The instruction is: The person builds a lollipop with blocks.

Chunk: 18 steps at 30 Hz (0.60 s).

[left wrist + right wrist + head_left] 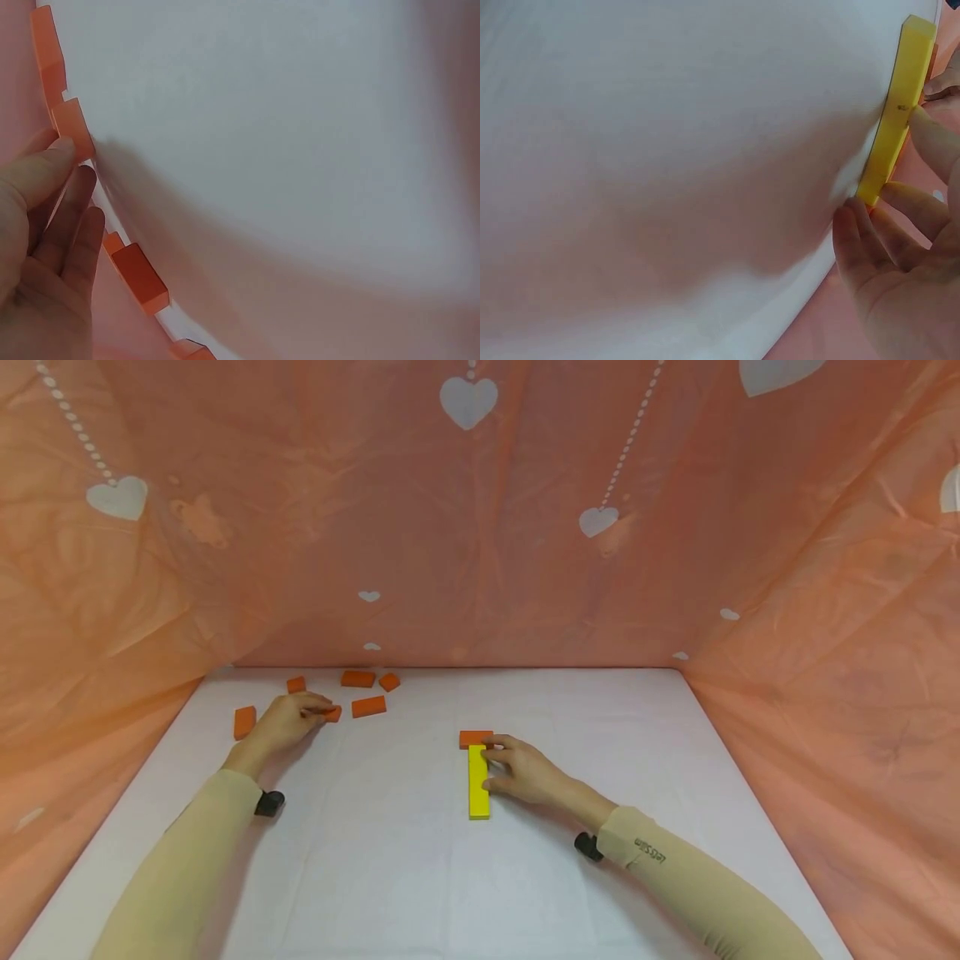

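Left hand (282,722) pinches an orange block (334,714), likely picking up; right hand (527,774), fingers spread, touches the yellow bar (477,789). Next probably calls for a clean lift.

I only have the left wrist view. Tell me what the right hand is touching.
Observer: The head view shows the right hand touching the right side of a yellow block.

Operator: Describe what's at that block's far end.

Observer: A crosswise orange block, making a T shape with it. I can't tell whether the two touch.

Operator: Place that T relative to the orange piece my left hand is pinching.

Observer: It lies to the right of that pinched orange piece in the left hand, and nearer the person.
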### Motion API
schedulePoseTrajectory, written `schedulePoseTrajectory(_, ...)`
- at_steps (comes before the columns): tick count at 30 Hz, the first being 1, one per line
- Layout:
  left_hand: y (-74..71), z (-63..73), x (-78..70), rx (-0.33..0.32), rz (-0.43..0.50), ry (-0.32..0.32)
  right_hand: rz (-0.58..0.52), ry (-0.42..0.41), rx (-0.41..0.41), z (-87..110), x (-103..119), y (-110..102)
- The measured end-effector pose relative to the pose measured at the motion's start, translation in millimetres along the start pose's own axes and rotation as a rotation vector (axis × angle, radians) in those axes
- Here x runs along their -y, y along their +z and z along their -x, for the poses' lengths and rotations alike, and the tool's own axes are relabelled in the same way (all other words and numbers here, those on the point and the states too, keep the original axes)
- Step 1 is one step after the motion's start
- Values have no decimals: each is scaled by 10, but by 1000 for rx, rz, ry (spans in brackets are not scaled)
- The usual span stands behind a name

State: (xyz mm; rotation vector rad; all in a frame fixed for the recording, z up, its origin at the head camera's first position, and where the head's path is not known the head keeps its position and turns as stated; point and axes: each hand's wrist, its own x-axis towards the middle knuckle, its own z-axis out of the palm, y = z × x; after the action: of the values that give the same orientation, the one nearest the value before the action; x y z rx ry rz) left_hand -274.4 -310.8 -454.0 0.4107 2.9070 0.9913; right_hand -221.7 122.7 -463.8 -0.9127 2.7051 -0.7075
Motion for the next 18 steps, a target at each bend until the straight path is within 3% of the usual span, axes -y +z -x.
schedulePoseTrajectory(11,45,1,32,-61,-13,8,8,-6,2,-4,1,-11)
schedulePoseTrajectory(18,27,48,-75,-131,17,17,19,-10,-1,-6,1,-7)
